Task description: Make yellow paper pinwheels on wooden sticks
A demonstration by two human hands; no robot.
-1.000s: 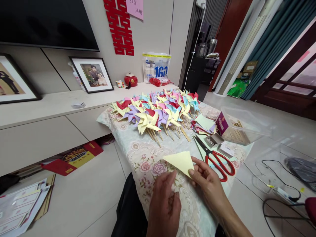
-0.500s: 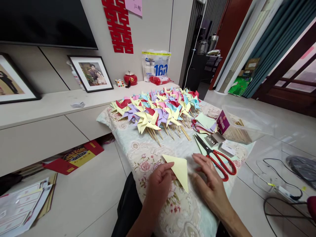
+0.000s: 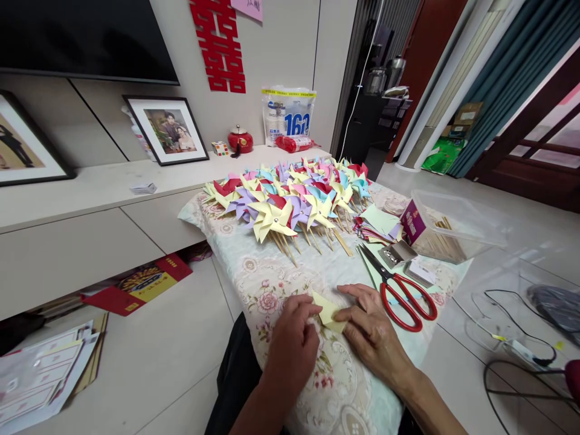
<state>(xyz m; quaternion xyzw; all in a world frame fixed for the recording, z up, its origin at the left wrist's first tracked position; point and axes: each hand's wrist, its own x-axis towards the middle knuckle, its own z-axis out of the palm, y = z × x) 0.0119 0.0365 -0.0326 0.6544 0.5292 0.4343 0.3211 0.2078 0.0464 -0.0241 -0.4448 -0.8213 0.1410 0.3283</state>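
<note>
Both hands, left (image 3: 293, 339) and right (image 3: 369, 329), pinching yellow paper (image 3: 327, 312) flat on tabletop (image 3: 254, 275); scissors (image 3: 399, 290) right; far bag (image 3: 287, 115) reads "160".

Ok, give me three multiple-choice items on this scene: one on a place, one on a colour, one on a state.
1. Where do the scissors lie?
A. right of the hands on the tablecloth
B. on the floor
C. on top of the pinwheels

2. What colour is the folded paper under the fingers?
A. red
B. pale yellow
C. blue

3. How is that paper held?
A. lifted in the air
B. pressed flat by left hand and right hand
C. between the scissor blades

Answers: 1 A, the red handles rest beside the right hand; 2 B, the visible part is yellow; 3 B, both hands press it onto the cloth.
</note>
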